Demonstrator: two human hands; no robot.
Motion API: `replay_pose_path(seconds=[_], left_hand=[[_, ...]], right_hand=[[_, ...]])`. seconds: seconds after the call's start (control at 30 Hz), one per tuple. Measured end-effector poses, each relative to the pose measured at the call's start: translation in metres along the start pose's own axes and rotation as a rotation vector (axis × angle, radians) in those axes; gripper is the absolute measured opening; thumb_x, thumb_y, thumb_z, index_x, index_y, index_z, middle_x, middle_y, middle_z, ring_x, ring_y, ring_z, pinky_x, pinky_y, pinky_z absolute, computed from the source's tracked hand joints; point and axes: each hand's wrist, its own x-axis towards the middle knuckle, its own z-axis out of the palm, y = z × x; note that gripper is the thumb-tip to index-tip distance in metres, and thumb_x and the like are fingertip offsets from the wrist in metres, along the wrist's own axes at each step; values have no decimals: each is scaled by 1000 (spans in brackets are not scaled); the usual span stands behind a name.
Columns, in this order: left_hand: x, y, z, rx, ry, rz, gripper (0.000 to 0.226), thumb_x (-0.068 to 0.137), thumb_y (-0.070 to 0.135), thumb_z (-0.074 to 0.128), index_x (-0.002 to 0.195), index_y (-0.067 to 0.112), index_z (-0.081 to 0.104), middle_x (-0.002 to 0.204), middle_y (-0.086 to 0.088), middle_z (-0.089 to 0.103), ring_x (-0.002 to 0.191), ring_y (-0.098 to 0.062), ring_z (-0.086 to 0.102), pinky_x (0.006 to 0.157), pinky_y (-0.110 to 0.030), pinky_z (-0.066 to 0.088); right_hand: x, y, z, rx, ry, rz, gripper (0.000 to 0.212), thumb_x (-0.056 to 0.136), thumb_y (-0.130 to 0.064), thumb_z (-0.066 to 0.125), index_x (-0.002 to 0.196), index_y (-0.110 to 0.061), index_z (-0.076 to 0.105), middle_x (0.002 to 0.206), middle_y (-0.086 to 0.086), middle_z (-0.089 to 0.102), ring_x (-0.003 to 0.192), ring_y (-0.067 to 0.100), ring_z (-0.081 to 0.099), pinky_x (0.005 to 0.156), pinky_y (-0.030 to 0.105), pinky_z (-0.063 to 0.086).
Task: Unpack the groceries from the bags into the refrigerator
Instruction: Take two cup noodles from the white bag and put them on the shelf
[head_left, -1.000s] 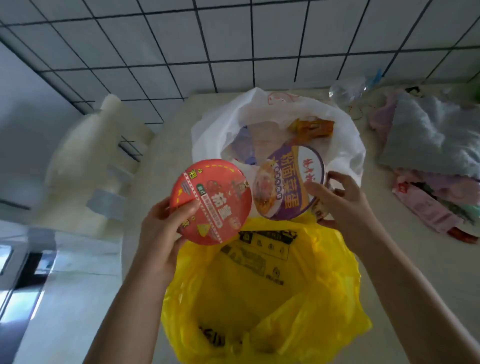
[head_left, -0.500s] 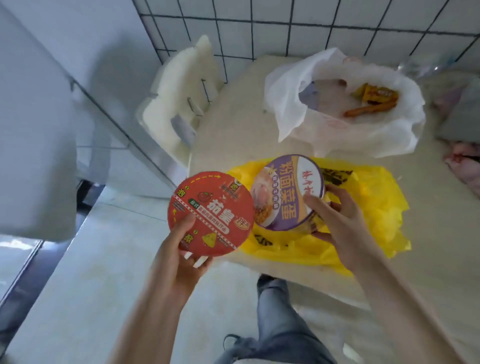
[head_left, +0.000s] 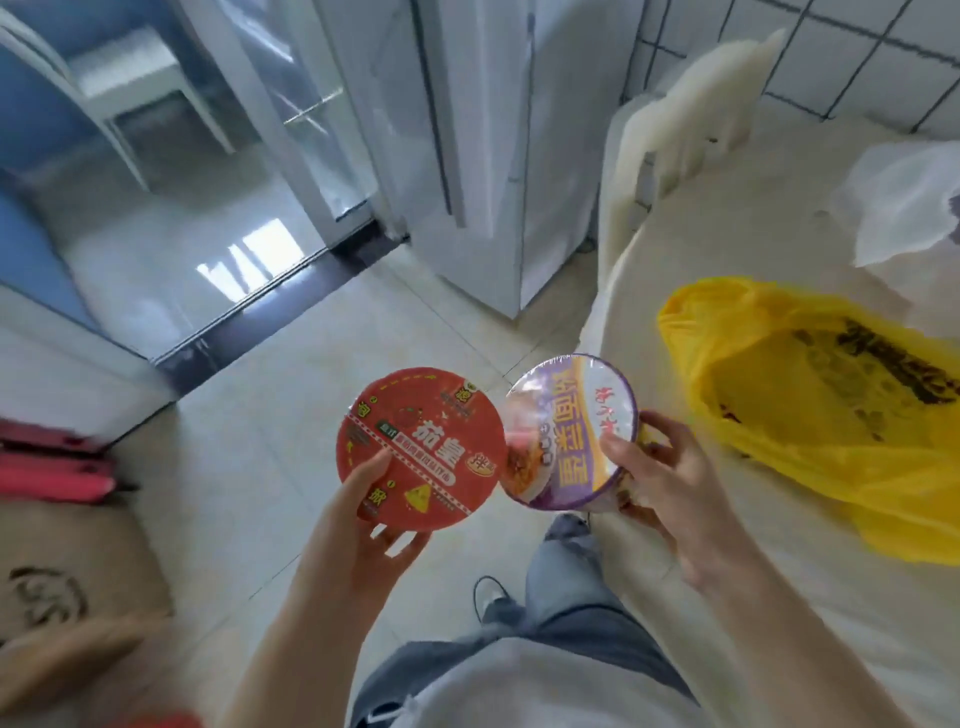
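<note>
each hand (head_left: 363, 525) grips a noodle bowl (head_left: 420, 448)

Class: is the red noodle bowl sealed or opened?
Sealed. The red noodle bowl, gripped by the left hand, has its printed lid lying flat under glossy wrap.

Left hand (head_left: 363, 525), right hand (head_left: 670, 493): fingers curled, gripping.
</note>
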Motion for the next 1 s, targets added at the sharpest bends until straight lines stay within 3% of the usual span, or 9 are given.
replay_pose_path(seconds=[0.1,0.2,0.3,0.4,0.6,0.87,1.0], left_hand=[[-9,6,-41,-79,89,60,31,77,29,70,104,23,55,112,-8,66,107,-28,61,97,-48,47],[-11,13,-72,-179,149,79,29,80,30,69,104,24,54,114,-8,65,108,-29,60,98,-50,46],[-8,22,-96,-274,207,85,24,84,30,67,102,23,54,114,-8,64,108,-29,60,97,-48,48],[-2,34,-115,-361,258,97,20,86,30,66,101,23,54,111,-8,64,106,-28,61,97,-48,48],[28,77,-141,-456,316,106,27,85,29,67,108,21,55,112,-10,65,106,-29,61,96,-49,48],[95,189,-136,-448,308,129,27,83,29,69,106,22,56,113,-11,65,108,-29,61,94,-47,50],[127,245,-137,-478,273,154,31,83,31,69,109,21,56,113,-10,66,107,-29,61,91,-46,51]], right_hand=[[-8,4,35,-104,-106,-25,72,62,-37,85,122,-27,47,108,-5,62,93,9,66,69,25,54],[-8,6,65,-181,-200,-7,89,51,-51,82,127,-28,44,114,-5,62,101,15,66,76,33,56],[-3,2,95,-225,-294,4,76,57,-47,79,124,-31,46,114,-5,64,101,15,66,70,30,55],[9,-3,126,-262,-345,32,80,54,-49,80,124,-29,48,115,1,65,99,19,67,69,32,55],[46,-17,199,-245,-392,86,63,72,-32,78,126,-24,45,114,6,64,95,20,66,70,35,55],[113,-63,308,-283,-451,83,71,61,-43,74,123,-27,45,118,8,60,103,26,63,75,40,57],[147,-92,357,-293,-482,40,55,72,-38,75,119,-30,46,118,5,61,103,25,64,77,40,57]])
